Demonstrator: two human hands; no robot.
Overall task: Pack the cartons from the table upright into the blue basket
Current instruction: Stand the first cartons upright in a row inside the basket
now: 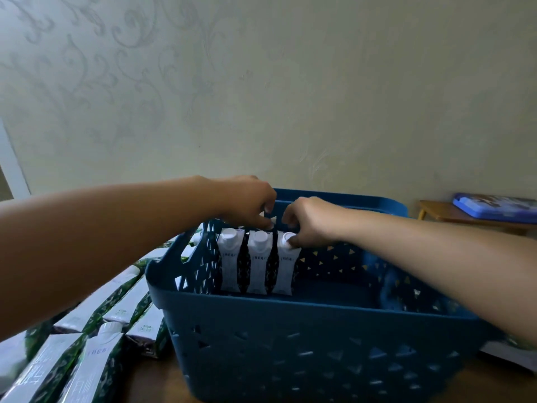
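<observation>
We have the blue basket (290, 330) standing on the counter (151, 379) right in front of us, its long side toward us, so both arms reach over the near rim. Three cartons (258, 263) stand upright in a row at the basket's left end, caps up, side by side and touching or nearly so, presumably started from that wall so later rows can fill rightward. The rest of the floor to their right looks bare. More cartons lie flat on the counter (96, 338) to the left of the basket, waiting; their far ends run out of view at the lower left edge. Our left hand (247, 205) curls its fingers down behind the row, seemingly pinching a carton top there, though what it grips is hidden by the knuckles. Our right hand (308, 222) pinches the top of the rightmost carton (286, 266), thumb at the cap, likely to square it. At far right, a blue box (494, 206) on a low wooden stool (441, 212) is partly cut off.
</observation>
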